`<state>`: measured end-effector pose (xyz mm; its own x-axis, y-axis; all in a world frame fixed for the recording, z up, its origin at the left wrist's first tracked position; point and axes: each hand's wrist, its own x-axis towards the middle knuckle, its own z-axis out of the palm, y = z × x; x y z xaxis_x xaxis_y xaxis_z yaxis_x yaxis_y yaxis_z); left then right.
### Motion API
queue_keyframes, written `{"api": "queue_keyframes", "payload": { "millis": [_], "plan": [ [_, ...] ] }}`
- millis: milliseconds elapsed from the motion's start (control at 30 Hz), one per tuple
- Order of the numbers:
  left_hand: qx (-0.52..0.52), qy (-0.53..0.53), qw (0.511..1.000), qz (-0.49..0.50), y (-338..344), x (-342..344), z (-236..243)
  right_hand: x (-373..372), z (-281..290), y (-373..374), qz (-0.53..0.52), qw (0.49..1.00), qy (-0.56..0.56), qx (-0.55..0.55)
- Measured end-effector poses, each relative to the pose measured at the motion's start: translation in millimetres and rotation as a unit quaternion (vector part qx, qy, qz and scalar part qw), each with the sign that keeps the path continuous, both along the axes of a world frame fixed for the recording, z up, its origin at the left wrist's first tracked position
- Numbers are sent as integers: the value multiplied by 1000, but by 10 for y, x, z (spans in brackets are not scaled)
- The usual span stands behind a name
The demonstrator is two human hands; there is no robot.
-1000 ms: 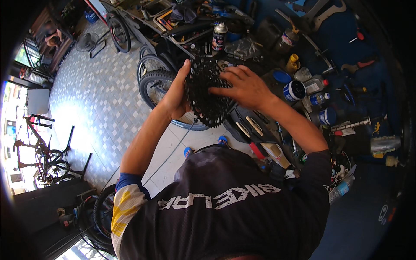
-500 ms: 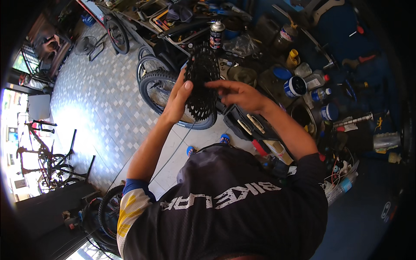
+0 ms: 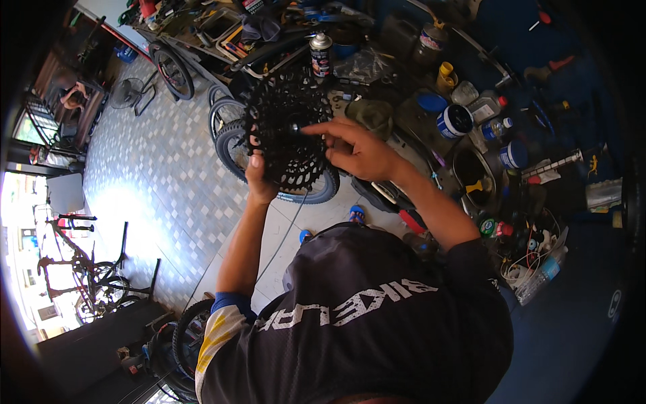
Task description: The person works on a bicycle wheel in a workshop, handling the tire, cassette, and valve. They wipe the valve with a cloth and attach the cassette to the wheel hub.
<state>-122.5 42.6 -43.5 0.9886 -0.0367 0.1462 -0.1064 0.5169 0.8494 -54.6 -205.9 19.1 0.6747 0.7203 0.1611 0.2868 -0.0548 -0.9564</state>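
A large black bicycle cassette (image 3: 272,118) is held up in front of me, its round toothed face showing. My left hand (image 3: 261,182) grips its lower left rim, the thumb up on the near side and the other fingers hidden behind. At the cassette's middle is a small shiny metal part (image 3: 294,127). My right hand (image 3: 363,151) has its index finger stretched out to that middle, the tip at or very near the metal part. The other right fingers are loosely bent and hold nothing I can see.
Beyond the cassette stands a bicycle wheel (image 3: 229,145). A cluttered bench bears a spray can (image 3: 321,57), a dark cap (image 3: 370,118), a blue-and-white tub (image 3: 454,122) and tools. On the left, a bicycle frame (image 3: 67,259) stands on the tiled floor (image 3: 161,175).
The cassette has turned from nearly edge-on to show its broad face and moved slightly left. My left hand has shifted down its rim; my right index finger stays at the middle.
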Motion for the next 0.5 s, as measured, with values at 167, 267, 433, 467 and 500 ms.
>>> {"api": "queue_keyframes", "payload": {
  "millis": [167, 267, 433, 467, 500],
  "plan": [
    [17, -1, 998, 57, 3, 3, 111, 107, 303, -18, -87, 869, -453, -179],
    [7, -9, 1000, -6, 21, -10, 142, 244, 288, 52, -80, 796, -569, -190],
    [79, -17, 996, 25, -21, -40, 201, 149, 282, 149, -56, 858, -464, -214],
    [94, -19, 995, 30, -19, -50, 208, 108, 247, 167, -45, 893, -396, -207],
    [82, -29, 996, 32, -9, -58, 174, 88, 208, 185, -34, 923, -326, -200]
  ]
}}
